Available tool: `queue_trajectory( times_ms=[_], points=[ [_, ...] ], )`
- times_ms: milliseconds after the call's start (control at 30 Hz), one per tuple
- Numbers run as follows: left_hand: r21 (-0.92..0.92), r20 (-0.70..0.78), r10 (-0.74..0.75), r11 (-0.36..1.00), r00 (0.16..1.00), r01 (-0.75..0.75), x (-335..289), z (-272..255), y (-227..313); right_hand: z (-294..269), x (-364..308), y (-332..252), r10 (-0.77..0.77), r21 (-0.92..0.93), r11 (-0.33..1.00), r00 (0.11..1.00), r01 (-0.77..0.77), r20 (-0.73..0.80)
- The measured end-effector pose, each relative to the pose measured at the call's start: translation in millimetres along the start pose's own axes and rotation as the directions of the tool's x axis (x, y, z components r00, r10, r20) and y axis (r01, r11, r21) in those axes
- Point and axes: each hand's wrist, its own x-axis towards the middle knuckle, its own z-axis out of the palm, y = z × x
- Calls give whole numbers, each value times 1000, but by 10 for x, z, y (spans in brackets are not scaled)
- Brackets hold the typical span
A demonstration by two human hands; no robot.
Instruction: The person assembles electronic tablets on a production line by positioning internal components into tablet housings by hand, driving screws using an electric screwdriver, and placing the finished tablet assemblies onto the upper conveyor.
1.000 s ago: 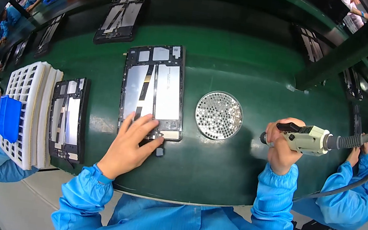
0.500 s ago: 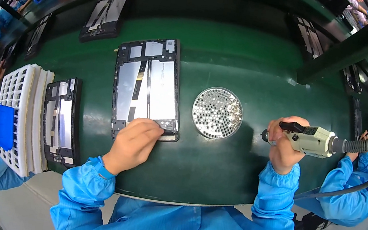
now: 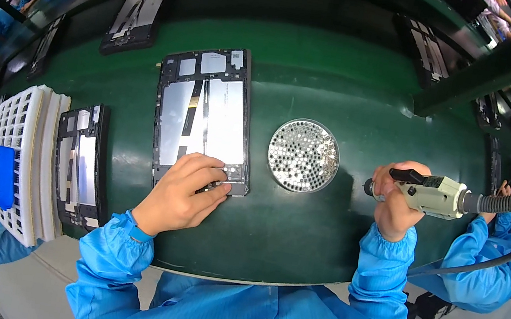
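Observation:
An opened tablet lies on the green bench in front of me, its inner side up, with silvery panels and a dark frame. My left hand rests on its near end, thumb and fingers apart on the lower strip. Whether a small part lies under the fingertips is hidden. Off to the right, my right hand is wrapped round a pale power screwdriver with a black lever and a thick cord. The tool is held sideways, apart from the tablet. Between my hands sits a round clear dish dotted with small dark and silvery spots.
A second opened tablet lies left, beside stacked white foam trays with a blue bin against them. More tablets lie at the far side, one at far left. A green post stands at far right. Co-workers sit on both sides.
The fingers of my left hand have spread and shifted slightly on the tablet's near end; before, they were closer together. My right hand and the screwdriver have stayed in place.

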Motion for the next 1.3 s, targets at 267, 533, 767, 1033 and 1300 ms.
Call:
queue_trajectory(
  times_ms=[267, 533, 767, 1033, 1300],
  points=[
    [34, 117, -93, 995, 989, 89, -81, -65, -79, 39, -6, -57, -16, -43, 999, 1000, 17, 15],
    [60, 14, -144, 988, 989, 143, -50, 113, 16, 379, -39, -185, -22, 48, 999, 986, 14, 164],
    [-122, 44, -316, 940, 948, 319, -19, 211, 147, 723, -60, -35, 70, -37, 997, 971, -64, 228],
    [-18, 175, -206, 977, 963, 212, -13, 260, 337, 779, -43, 53, 121, -70, 992, 952, -105, 281],
    [17, 135, -181, 983, 974, 181, 4, 266, 254, 770, -68, 120, 117, -72, 992, 960, -102, 254]
  ],
)
